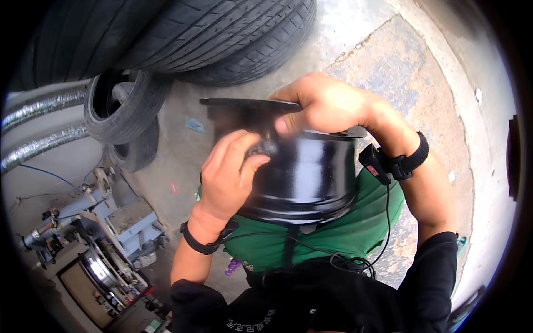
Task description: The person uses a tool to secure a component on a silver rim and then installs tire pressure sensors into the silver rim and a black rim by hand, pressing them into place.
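A glossy black wheel rim [311,172] rests against my lap, its flange on the far side and no tyre on it. My right hand [330,105] is wrapped over that far edge, its thumb on the near side of the flange and its other fingers hidden behind. In front of the rim's barrel, on the left, my left hand [227,172] is closed, thumb and fingers pinching a small dark piece [265,147]. Blur keeps me from telling its kind, or whether it touches the rim.
Large black tyres [239,39] are piled at the far left, with smaller tyres [125,105] beside them. A grey machine [122,222] stands at the lower left below silver foil-wrapped ducts [44,133]. A cable [383,233] hangs from my right wrist device across my lap.
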`<state>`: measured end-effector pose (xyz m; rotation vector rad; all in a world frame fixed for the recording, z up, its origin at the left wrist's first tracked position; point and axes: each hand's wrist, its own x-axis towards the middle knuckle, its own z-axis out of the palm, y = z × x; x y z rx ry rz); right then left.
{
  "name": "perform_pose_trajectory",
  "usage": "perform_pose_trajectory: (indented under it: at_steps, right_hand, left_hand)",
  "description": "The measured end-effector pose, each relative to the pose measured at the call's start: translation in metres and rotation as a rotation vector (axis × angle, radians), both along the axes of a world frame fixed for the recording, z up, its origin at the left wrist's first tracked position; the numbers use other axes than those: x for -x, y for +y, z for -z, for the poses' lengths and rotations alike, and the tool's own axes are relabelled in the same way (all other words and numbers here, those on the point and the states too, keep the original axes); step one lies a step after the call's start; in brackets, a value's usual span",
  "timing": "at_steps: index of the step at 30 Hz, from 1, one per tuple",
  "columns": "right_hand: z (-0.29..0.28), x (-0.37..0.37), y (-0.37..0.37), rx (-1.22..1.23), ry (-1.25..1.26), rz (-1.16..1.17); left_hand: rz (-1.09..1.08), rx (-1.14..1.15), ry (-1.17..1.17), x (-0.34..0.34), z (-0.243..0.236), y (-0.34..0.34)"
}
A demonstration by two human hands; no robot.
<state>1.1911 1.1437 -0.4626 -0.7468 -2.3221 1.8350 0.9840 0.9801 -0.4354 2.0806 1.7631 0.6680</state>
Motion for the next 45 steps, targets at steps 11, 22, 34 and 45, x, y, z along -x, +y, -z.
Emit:
perform_pose_trajectory:
  at_steps: [11, 22, 34, 45]
  right_hand:
    - [-0.012, 0.038, -0.040, 0.105, -0.066, 0.255]
    - [-0.020, 0.010, -0.117, 0.168, -0.145, 0.640]
    - [-0.009, -0.005, -0.133, 0.245, -0.074, 0.685]
    - [0.048, -0.006, -0.099, 0.812, 0.412, 0.548]
  left_hand:
    - [-0.202, 0.249, -0.944, 0.060, 0.000, -0.026]
    - [0.015, 0.312, -1.031, 0.071, 0.002, -0.029]
    - [-0.403, 0.605, -1.025, -0.004, -0.016, -0.039]
    - [-0.421, 0.537, -0.770, -0.005, -0.012, -0.022]
